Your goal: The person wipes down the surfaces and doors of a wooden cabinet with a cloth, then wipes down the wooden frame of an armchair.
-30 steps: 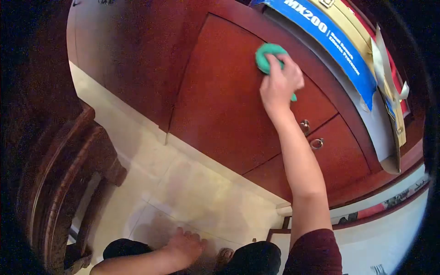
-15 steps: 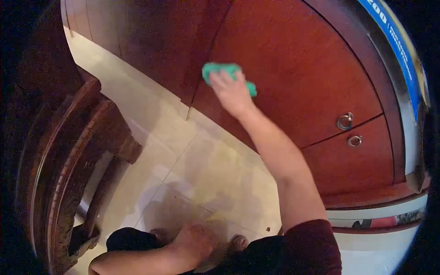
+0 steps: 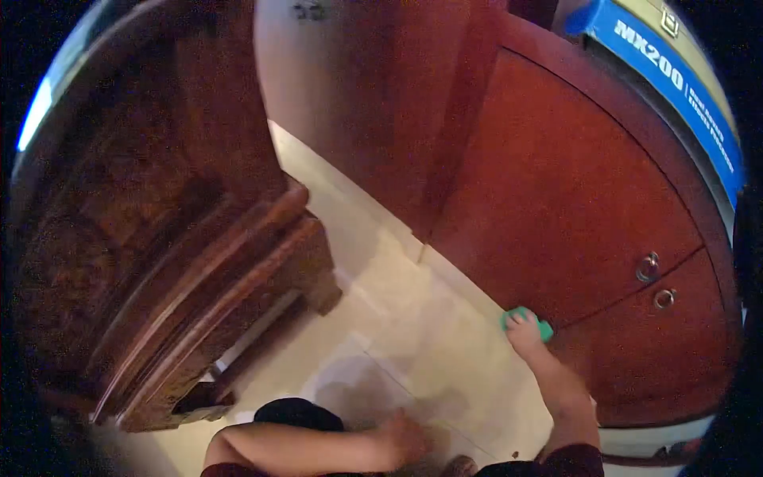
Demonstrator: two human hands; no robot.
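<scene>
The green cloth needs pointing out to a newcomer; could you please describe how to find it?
Start with the large reddish cabinet on the picture's right side. Near the bottom edge of its front, left of and below the metal ring handles, the right hand grips the green cloth. Its bright colour sets it apart from the cabinet and the pale floor.

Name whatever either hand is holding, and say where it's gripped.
The right hand holds a green cloth, fingers over its middle, with green showing on both sides. The left hand is blurred; nothing shows in it.
</scene>
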